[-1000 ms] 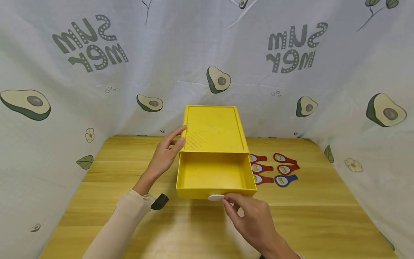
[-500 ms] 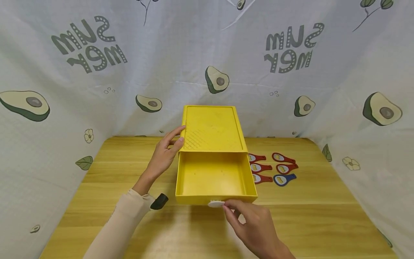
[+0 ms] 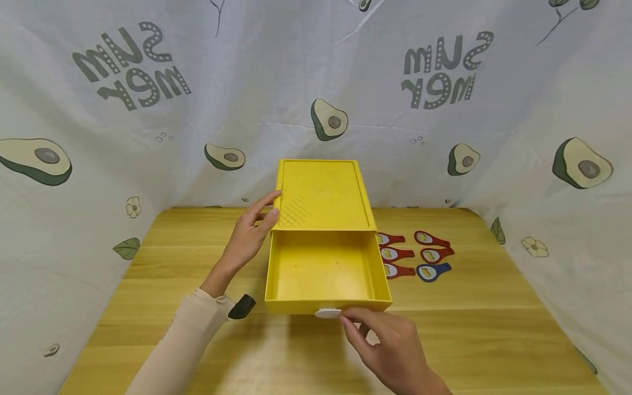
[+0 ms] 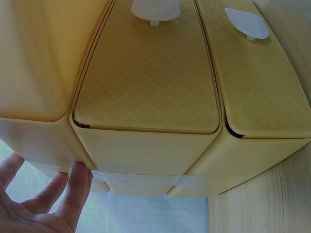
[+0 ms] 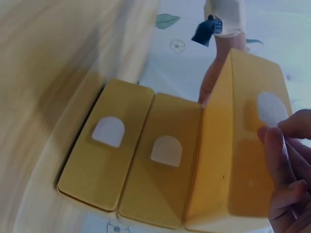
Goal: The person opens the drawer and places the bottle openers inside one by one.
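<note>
While left hand (image 3: 247, 238) steadies cabinet (image 3: 323, 195), right hand (image 3: 390, 343) pinches outward-pointing drawer's (image 3: 326, 271) knob (image 3: 328, 313).

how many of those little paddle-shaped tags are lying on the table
6 show, right of the yellow drawer box: red beside it; red, red, blue further right. The box may hide more.

Bright, even light, soft shadows under the yellow drawer box (image 3: 323, 241) on the table (image 3: 494, 329), fisheye bending at edges, right wrist view motion-blurred.
</note>
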`<move>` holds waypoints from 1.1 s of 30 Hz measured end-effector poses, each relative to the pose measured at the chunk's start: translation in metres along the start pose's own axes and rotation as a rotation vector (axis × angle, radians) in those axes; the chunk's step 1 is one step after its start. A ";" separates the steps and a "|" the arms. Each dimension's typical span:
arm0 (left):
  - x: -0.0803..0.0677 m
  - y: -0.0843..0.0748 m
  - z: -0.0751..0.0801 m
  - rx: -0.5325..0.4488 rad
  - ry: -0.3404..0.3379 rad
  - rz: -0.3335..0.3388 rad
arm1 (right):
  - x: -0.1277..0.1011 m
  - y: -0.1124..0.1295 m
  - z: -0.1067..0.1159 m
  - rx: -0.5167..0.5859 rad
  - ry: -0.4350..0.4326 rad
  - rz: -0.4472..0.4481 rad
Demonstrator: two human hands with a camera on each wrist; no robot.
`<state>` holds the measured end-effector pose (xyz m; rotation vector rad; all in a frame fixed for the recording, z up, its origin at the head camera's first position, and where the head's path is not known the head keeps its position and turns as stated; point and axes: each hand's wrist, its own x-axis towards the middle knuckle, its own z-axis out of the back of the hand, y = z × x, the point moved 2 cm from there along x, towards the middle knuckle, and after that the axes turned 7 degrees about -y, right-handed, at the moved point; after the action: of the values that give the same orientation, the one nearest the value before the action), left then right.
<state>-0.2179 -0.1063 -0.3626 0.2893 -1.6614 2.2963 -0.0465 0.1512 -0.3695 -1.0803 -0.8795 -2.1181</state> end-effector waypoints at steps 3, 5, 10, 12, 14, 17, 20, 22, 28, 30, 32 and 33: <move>-0.001 0.001 0.000 -0.002 0.000 -0.001 | 0.002 -0.002 0.008 0.006 -0.032 0.024; -0.001 0.001 -0.001 -0.002 0.001 0.000 | 0.004 -0.003 0.015 0.023 -0.063 0.039; -0.001 0.002 -0.001 -0.009 0.000 0.005 | 0.010 -0.005 0.030 0.074 -0.123 0.067; 0.000 0.002 0.000 -0.007 -0.003 0.006 | 0.013 -0.006 0.035 0.080 -0.133 0.077; 0.000 0.001 0.001 -0.004 -0.005 0.005 | 0.015 -0.007 0.038 0.095 -0.139 0.093; -0.001 0.001 0.002 -0.009 -0.004 0.009 | 0.018 -0.012 0.044 0.106 -0.156 0.112; 0.000 0.001 0.002 -0.028 0.000 0.015 | 0.020 -0.022 0.051 0.107 -0.168 0.120; 0.000 0.002 0.001 -0.040 0.001 0.018 | 0.020 -0.032 0.056 0.091 -0.157 0.114; 0.001 0.000 -0.001 -0.046 0.002 0.011 | 0.010 -0.074 0.063 -0.002 0.016 0.052; 0.000 -0.001 -0.001 -0.042 0.004 0.014 | 0.008 -0.086 0.063 -0.031 0.096 0.036; -0.001 -0.002 0.000 -0.033 0.005 0.014 | 0.007 -0.097 0.062 -0.034 0.165 0.038; -0.001 -0.002 0.001 -0.029 0.004 0.013 | 0.007 -0.102 0.061 -0.041 0.205 0.037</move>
<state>-0.2161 -0.1066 -0.3608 0.2690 -1.6977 2.2785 -0.0985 0.2586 -0.3656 -0.8737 -0.7166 -2.1781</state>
